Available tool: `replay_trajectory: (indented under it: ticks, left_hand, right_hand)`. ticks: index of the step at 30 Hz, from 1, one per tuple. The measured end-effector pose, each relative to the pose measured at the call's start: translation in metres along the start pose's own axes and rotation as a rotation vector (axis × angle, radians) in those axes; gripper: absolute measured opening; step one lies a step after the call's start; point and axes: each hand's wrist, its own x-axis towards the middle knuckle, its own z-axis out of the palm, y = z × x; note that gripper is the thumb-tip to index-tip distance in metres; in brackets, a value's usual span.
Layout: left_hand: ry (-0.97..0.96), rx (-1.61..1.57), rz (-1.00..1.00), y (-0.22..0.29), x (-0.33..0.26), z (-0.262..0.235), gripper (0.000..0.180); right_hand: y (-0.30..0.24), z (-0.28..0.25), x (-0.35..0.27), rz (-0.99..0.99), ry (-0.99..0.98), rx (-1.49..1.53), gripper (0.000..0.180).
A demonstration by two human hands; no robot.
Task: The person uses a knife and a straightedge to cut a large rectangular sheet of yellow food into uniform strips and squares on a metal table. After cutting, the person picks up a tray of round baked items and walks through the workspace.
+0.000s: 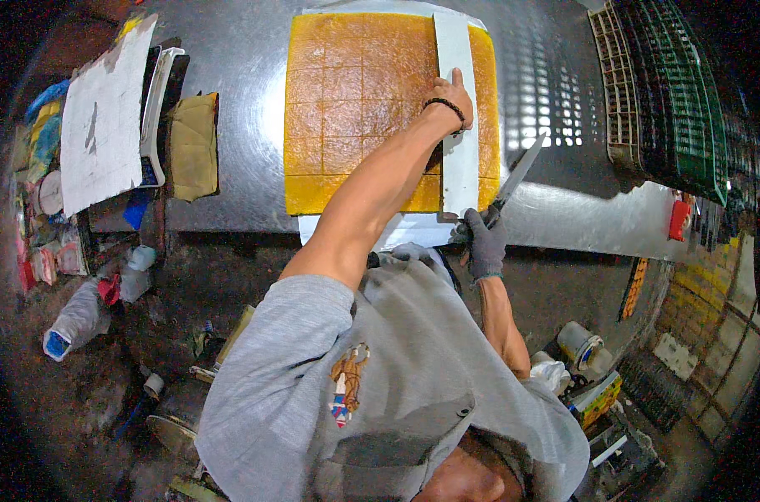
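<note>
A large amber slab (342, 100) with a translucent, jelly-like surface lies flat on the metal table, its left part scored with crossing lines. Along its right side runs a long, pale flat straightedge (459, 180), set from far to near. My left hand (452, 99), bare with a dark bracelet at the wrist, presses and grips the straightedge about midway, its fingers partly hidden. At the near right corner of the slab, my right hand (485, 244), in a grey glove, is closed round a knife (524, 169). The blade points up and right, beside the slab.
White sheeting (313, 227) shows under the slab's near edge. Left on the metal table (246, 142) are a folded brown cardboard piece (193, 146) and a white board (108, 117). Stacked plastic crates (648, 92) stand at the far right. A bucket (581, 345) sits low right.
</note>
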Motion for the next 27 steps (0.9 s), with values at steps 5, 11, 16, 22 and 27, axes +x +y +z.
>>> replay_trajectory:
  ticks: [5, 11, 16, 22, 27]
  left_hand:
    - [-0.047, 0.057, -0.014, 0.004, -0.010, -0.007, 0.120]
    - [-0.085, 0.052, 0.000, 0.002, -0.012, -0.010, 0.121]
    - [-0.075, 0.052, 0.068, -0.008, 0.003, -0.002, 0.124]
    - [-0.084, 0.101, 0.121, -0.016, 0.000, -0.005, 0.132]
    - [-0.050, 0.117, 0.170, -0.008, -0.013, -0.013, 0.125]
  right_hand:
    - [0.004, -0.001, 0.003, 0.033, -0.006, -0.040, 0.017]
    - [0.009, -0.004, 0.009, 0.025, -0.046, -0.064, 0.016]
    - [0.001, -0.020, 0.019, 0.016, -0.040, -0.361, 0.024]
    - [-0.059, -0.042, 0.045, -0.101, 0.024, -0.620, 0.035]
    - [-0.020, -0.056, 0.123, -0.682, -0.324, -0.503, 0.055]
